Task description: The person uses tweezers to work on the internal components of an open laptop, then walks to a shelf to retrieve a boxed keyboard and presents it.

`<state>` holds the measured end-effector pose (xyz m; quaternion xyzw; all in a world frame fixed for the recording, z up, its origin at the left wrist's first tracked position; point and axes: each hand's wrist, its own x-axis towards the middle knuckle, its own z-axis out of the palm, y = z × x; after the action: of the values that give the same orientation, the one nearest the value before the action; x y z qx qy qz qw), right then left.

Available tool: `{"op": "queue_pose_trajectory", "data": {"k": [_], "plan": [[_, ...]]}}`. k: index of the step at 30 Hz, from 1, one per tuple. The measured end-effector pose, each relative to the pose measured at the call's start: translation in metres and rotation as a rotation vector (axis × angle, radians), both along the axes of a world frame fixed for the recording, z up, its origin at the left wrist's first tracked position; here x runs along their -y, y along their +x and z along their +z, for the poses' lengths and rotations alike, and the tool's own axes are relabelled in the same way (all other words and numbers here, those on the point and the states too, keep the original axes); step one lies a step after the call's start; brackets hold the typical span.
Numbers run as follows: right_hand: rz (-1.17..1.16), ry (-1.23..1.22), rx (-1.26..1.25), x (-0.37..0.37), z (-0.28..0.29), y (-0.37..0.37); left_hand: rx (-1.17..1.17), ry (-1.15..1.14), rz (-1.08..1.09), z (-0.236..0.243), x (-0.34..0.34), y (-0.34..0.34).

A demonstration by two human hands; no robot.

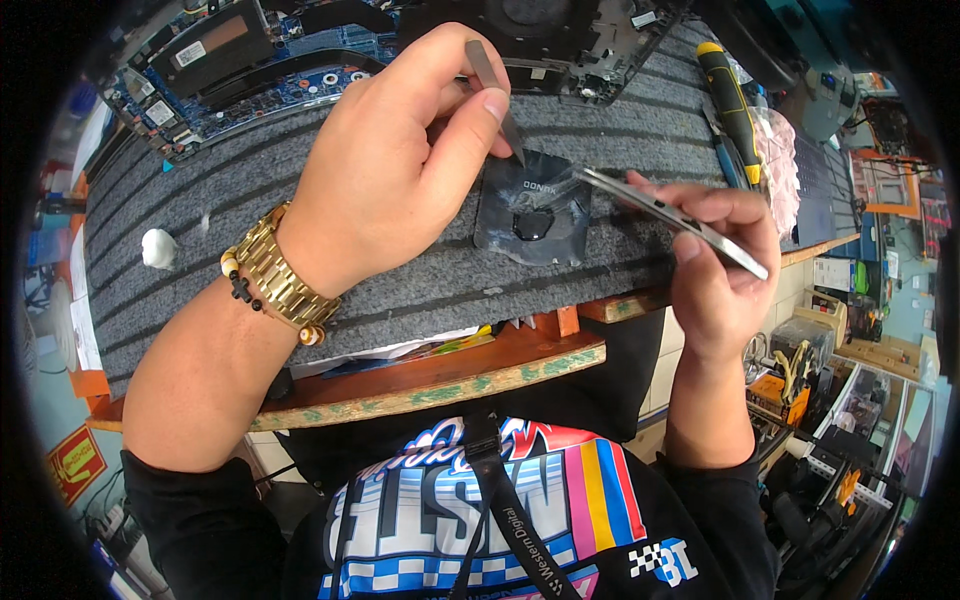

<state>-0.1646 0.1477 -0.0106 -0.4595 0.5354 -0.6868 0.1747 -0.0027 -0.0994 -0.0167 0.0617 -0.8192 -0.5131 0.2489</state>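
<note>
My left hand [385, 165] is closed around a thin, flat dark-grey metal tool [487, 68], whose narrow end points down at a small black pouch [492, 222]. A glossy dark piece [532, 226] lies on the pouch; I cannot make out what it is. To the right of the pouch, my right hand [722, 265] grips slim silver tweezers [715, 237] between thumb and fingers, their points near the pouch's upper right edge. The pouch rests on a grey ribbed mat [420, 280]. Neither hand touches the pouch.
An opened laptop chassis [530, 60] with a blue circuit board [300, 95] spans the far side. A yellow-and-black screwdriver [730, 105] lies at the right, beside crumpled pinkish material [777, 165]. A white cotton ball [158, 248] sits at left. The wooden bench edge [440, 388] is near me.
</note>
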Motion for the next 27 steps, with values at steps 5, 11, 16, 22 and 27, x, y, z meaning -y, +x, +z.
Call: {"op": "queue_pose_trajectory", "data": {"k": [5,11,16,22,27], "plan": [[-0.011,0.087,-0.067,0.010,0.006,-0.032,0.022,0.009,0.006,0.003,-0.001,0.000],[0.004,0.079,-0.047,0.025,0.005,-0.054,0.025,0.051,0.022,0.002,-0.004,-0.001],[-0.063,0.152,-0.058,0.031,0.002,-0.053,0.044,0.060,0.006,0.004,-0.002,0.000],[-0.075,0.144,-0.094,0.033,-0.002,-0.054,0.025,0.095,-0.022,0.011,-0.004,-0.005],[-0.088,0.159,-0.115,0.034,-0.001,-0.054,-0.050,0.196,-0.023,0.011,-0.005,-0.005]]}}
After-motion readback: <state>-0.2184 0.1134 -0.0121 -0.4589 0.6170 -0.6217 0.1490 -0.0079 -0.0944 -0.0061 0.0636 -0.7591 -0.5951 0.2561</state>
